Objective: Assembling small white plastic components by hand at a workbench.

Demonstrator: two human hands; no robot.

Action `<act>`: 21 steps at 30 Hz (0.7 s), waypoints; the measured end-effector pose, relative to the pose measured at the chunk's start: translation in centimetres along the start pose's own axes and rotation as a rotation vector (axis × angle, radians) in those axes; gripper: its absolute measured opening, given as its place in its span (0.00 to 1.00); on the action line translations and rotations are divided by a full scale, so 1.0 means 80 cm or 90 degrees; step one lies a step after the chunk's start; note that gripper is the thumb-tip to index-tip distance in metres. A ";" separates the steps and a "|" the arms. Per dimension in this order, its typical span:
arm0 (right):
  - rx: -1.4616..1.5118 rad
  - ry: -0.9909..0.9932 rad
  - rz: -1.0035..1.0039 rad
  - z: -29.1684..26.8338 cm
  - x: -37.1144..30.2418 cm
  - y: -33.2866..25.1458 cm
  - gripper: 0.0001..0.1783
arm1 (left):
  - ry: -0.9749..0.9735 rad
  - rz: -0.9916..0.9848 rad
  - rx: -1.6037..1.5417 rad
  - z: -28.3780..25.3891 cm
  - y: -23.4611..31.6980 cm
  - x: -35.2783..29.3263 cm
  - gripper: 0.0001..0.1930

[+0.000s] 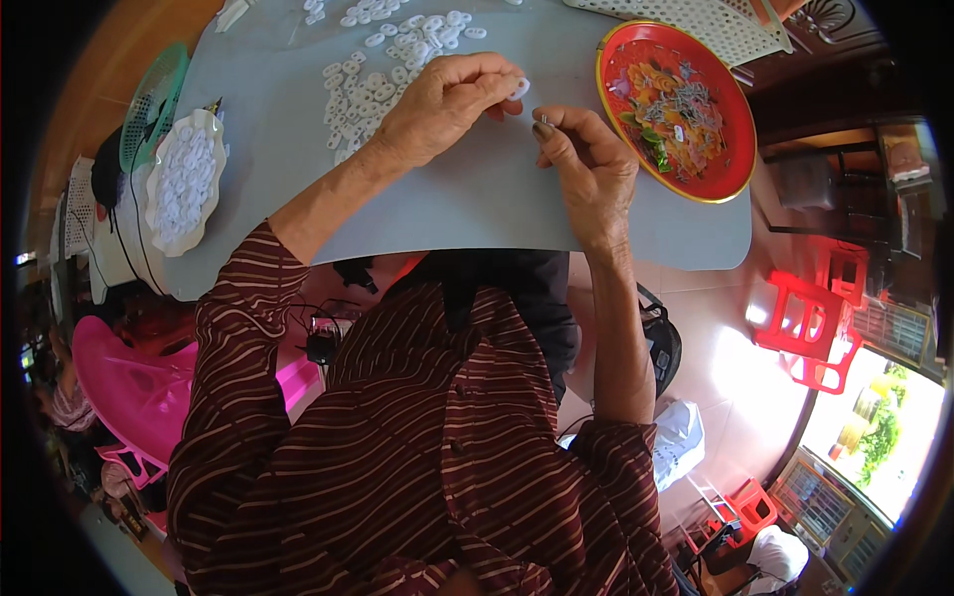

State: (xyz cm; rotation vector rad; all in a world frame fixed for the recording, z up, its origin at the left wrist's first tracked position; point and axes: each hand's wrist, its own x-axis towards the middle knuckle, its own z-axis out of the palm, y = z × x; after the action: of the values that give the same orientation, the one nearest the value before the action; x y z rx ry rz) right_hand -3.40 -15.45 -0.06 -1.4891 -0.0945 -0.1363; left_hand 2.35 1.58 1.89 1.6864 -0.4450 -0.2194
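Observation:
Above the grey table (447, 211), my left hand (437, 109) pinches a small white oval plastic piece (520, 88) between thumb and fingertips. Close by on the right, my right hand (594, 174) is closed, thumb against forefinger, on a tiny metal pin (545, 120). The two hands are a short gap apart. Many similar white pieces with holes (360, 102) lie loose beyond and left of my left hand. A round red tray (733, 154) with a gold rim stands to the right of my right hand. Small metal pins (696, 102) and one white piece are in it.
A scalloped white dish (160, 226) heaped with white pieces stands at the table's left edge, beside a green basket (159, 74). A white perforated basket (711, 22) is at the far right. A pink chair (124, 382) and red stools (800, 323) stand around.

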 end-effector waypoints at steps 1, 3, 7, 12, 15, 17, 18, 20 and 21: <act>0.001 0.000 0.000 0.001 0.000 0.000 0.07 | -0.006 -0.021 -0.008 0.002 0.003 -0.001 0.14; 0.048 0.020 -0.013 0.002 0.001 0.000 0.11 | -0.011 -0.042 -0.018 0.003 0.002 -0.002 0.14; 0.040 0.024 -0.020 0.001 0.001 0.000 0.14 | -0.048 -0.079 -0.095 0.002 0.001 0.000 0.13; 0.046 0.022 -0.009 -0.001 0.002 0.000 0.14 | -0.137 -0.096 -0.099 0.005 0.003 -0.005 0.14; 0.027 0.014 -0.004 0.000 0.001 0.000 0.15 | -0.067 -0.096 -0.162 0.011 0.001 -0.007 0.13; 0.030 0.012 -0.005 0.000 0.001 0.000 0.14 | -0.071 -0.112 -0.193 0.008 0.001 -0.005 0.13; 0.032 0.011 -0.007 0.000 0.001 0.000 0.14 | -0.071 -0.113 -0.192 0.006 0.003 -0.005 0.13; 0.031 0.002 -0.007 0.000 0.001 0.000 0.14 | -0.094 -0.131 -0.191 0.004 0.008 -0.003 0.13; 0.029 -0.008 -0.006 0.000 0.001 0.000 0.14 | -0.094 -0.132 -0.191 0.003 0.009 -0.002 0.13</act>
State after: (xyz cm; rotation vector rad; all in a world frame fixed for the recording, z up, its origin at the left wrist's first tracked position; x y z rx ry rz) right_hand -3.32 -15.42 -0.05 -1.4438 -0.1141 -0.1321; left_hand 2.00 1.35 2.55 1.4246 -0.3276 -0.5386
